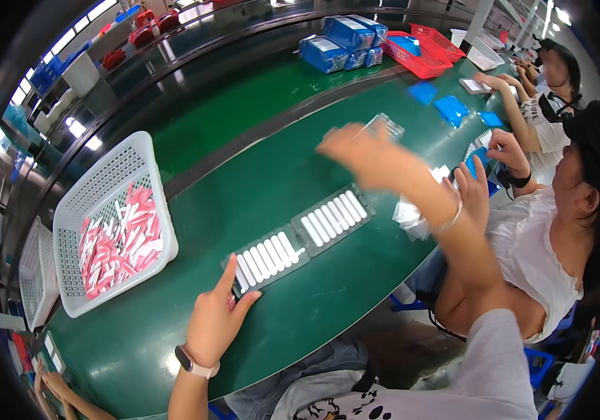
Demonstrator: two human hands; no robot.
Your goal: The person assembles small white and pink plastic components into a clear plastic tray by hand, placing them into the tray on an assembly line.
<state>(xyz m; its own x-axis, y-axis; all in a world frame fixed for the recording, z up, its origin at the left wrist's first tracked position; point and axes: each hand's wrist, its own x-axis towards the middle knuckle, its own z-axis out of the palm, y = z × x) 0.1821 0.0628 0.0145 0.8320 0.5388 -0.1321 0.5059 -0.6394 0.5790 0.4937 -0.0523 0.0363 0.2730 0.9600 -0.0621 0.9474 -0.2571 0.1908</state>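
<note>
A clear plastic tray (265,260) holds a row of white sticks and lies on the green table. My left hand (214,318), with a watch on its wrist, grips the near left corner of this tray between thumb and index finger. Joined to it or touching it end to end is a second tray (333,218), also filled with white sticks. One small white piece (300,251) lies crosswise at the first tray's right end. My right hand (366,154) is stretched forward over the table, smeared by motion, beside a clear plastic piece (389,127); whether it touches that is unclear.
A white basket (167,231) of pink and white sticks stands on the left, another basket (36,280) beyond it. Blue packages (345,43) and a red basket (426,66) are at the back. On the right, co-workers handle blue packets; clear bags (412,215) lie nearby.
</note>
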